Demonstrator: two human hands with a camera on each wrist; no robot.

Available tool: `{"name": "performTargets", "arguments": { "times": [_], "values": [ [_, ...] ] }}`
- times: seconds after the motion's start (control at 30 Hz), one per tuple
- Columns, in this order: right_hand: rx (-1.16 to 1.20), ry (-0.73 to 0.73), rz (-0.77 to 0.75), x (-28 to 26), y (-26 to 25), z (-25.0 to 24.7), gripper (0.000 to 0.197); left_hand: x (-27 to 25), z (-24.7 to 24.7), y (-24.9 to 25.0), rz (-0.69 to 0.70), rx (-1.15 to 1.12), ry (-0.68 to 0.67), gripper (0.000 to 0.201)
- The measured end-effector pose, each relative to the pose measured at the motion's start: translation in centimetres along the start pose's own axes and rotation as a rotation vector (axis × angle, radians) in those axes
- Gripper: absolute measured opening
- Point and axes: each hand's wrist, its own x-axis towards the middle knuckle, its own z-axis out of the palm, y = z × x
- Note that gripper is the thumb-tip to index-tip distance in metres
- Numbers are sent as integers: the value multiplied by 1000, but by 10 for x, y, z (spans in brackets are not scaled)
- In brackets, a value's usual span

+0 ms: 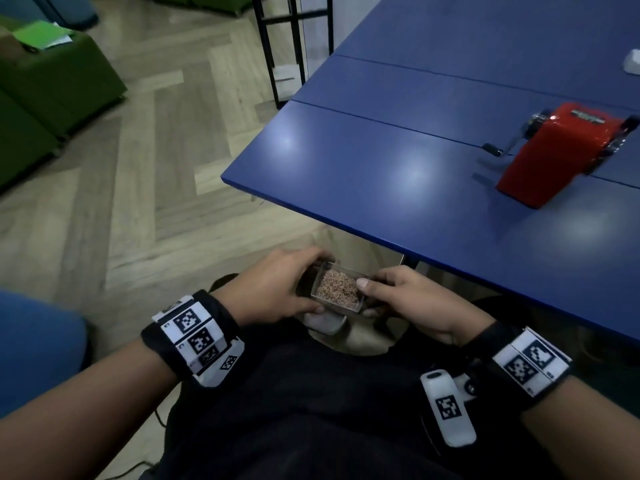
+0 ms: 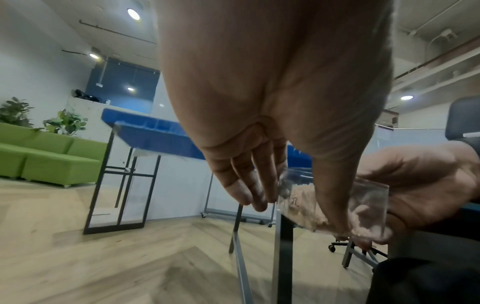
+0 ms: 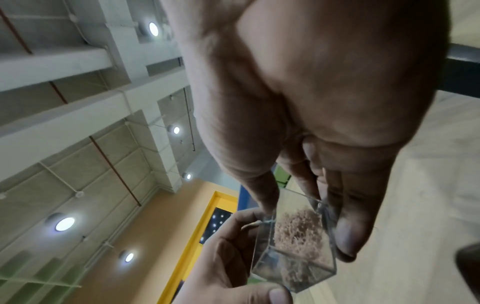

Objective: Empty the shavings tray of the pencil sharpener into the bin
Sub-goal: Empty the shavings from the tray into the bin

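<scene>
Below the near edge of the blue table [image 1: 398, 188], above the lap, we see a small clear plastic shavings tray [image 1: 338, 288] held between both hands. The tray is a shallow, open-topped rectangular box with transparent walls; in the right wrist view its thin edges and see-through corners [image 3: 293, 265] are plain. It carries a loose heap of fine, tan to pinkish-brown shavings [image 1: 337, 287] that covers most of its floor and lies below the rim. In the head view the tray sits roughly level, with its opening upward.

The left hand [image 1: 273, 289] grasps the tray's left side, with the fingers curled round the far edge and the thumb at the near corner. The right hand [image 1: 412, 303] grips the right side, with the thumb laid on the rim and the fingers wrapped beneath. In the left wrist view we see the shavings [image 2: 306, 203] through the clear wall, between the left thumb and the right palm.

The red pencil sharpener [image 1: 557, 154] stands well apart on the table, to the right, with its crank handle [image 1: 498, 148] pointing left. A pale rounded object [image 1: 325, 322] shows just under the tray; we cannot tell what it is. Wood-patterned floor [image 1: 138, 202] and green seating [image 1: 52, 91] lie to the left.
</scene>
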Motion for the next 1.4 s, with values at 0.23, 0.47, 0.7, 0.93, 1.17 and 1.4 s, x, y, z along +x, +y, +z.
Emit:
{"name": "performTargets", "arguments": {
  "times": [0.23,0.47,0.7,0.93,1.17,1.4],
  "values": [
    [-80,48,158,72,28,7,22,31,27,-60,-147,-22,-119,90],
    [-366,67,285,168,67,4,32,88,28,-135,-372,-242,-39,65],
    [-590,159,352,245,129,0,35,116,35,-184,-516,-517,58,56],
    [-658,210,461,285,180,14,47,130,73,-221,-569,-540,-80,52],
    [-737,319,399,312,203,41,52,142,66,-231,-553,-425,-101,47],
    [-782,315,352,320,215,46,53,140,64,-231,-575,-384,-155,49]
  ]
}}
